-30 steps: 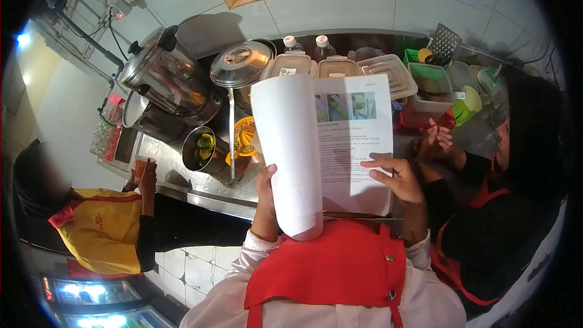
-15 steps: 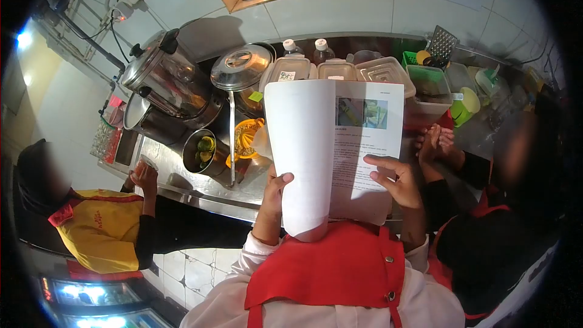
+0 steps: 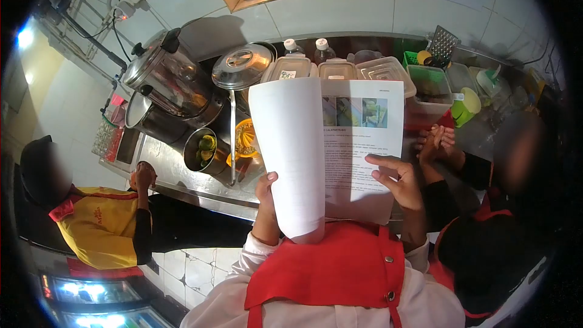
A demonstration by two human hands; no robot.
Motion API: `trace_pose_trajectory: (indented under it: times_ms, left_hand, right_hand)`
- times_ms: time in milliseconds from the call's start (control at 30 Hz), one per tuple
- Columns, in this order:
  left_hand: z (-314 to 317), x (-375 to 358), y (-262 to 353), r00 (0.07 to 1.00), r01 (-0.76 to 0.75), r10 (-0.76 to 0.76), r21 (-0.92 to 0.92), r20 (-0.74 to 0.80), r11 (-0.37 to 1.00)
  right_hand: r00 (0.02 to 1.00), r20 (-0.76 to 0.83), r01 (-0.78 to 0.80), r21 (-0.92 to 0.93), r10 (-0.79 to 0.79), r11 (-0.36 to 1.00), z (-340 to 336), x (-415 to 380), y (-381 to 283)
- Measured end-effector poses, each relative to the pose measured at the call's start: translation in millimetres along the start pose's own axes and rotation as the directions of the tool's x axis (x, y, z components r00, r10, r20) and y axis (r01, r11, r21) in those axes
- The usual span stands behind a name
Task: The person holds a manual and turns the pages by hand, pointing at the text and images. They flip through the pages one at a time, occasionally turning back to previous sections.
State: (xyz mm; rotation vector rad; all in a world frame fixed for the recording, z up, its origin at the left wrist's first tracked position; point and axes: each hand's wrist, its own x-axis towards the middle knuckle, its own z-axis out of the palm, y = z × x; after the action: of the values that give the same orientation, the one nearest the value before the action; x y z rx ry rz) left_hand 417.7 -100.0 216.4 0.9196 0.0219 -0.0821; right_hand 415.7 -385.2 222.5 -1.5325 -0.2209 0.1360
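Observation:
A stapled-looking printed booklet (image 3: 358, 146) is held upright in front of my chest, its turned pages (image 3: 288, 152) curling over on the left. The page facing me has a row of photos above lines of text. My left hand (image 3: 266, 197) grips the booklet's left side, thumb along the edge of the curled pages and the other fingers hidden behind. My right hand (image 3: 398, 182) lies over the right side of the text page, index finger stretched out and thumb apart from it.
Behind the booklet, a steel counter (image 3: 164, 164) carries steel pots (image 3: 176, 79), a pot of green fruit (image 3: 206, 149), a yellow juicer (image 3: 245, 136) and lidded plastic boxes (image 3: 382, 73). A person in yellow (image 3: 100, 225) stands left; another person's clasped hands (image 3: 436, 143) are close at right.
The curled pages have swung left with my left hand, uncovering more of the photos and text. My right hand stays nearly in place. The person at left has shifted their hands.

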Motion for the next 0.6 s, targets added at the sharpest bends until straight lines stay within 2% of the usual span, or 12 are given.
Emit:
trace_pose_trajectory:
  times_ms: [167,233,367,433,600]
  left_hand:
    - [4,0,2,0.998,-0.066,0.067,-0.058,0.005,0.996]
    - [5,0,4,0.997,-0.077,0.078,0.024,-0.027,0.997]
    - [11,-2,6,0.996,-0.064,0.066,0.048,-0.054,0.997]
    - [2,-1,1,0.999,-0.046,0.047,-0.18,0.001,0.983]
    - [-1,0,0,0.998,-0.047,0.052,-0.182,0.022,0.982]
  right_hand:
    - [1.0,0.019,0.01,-0.023,-0.01,1.0,-2,-1,1]
    - [1.0,0.017,0.007,-0.045,-0.006,0.999,-2,-1,-2]
    - [1.0,0.005,0.003,-0.023,-0.003,1.0,-3,-1,-1]
    - [1.0,-0.015,-0.002,0.003,0.002,1.0,0,-1,-3]
    - [0.999,-0.035,-0.012,0.034,0.013,0.999,1,-1,-3]
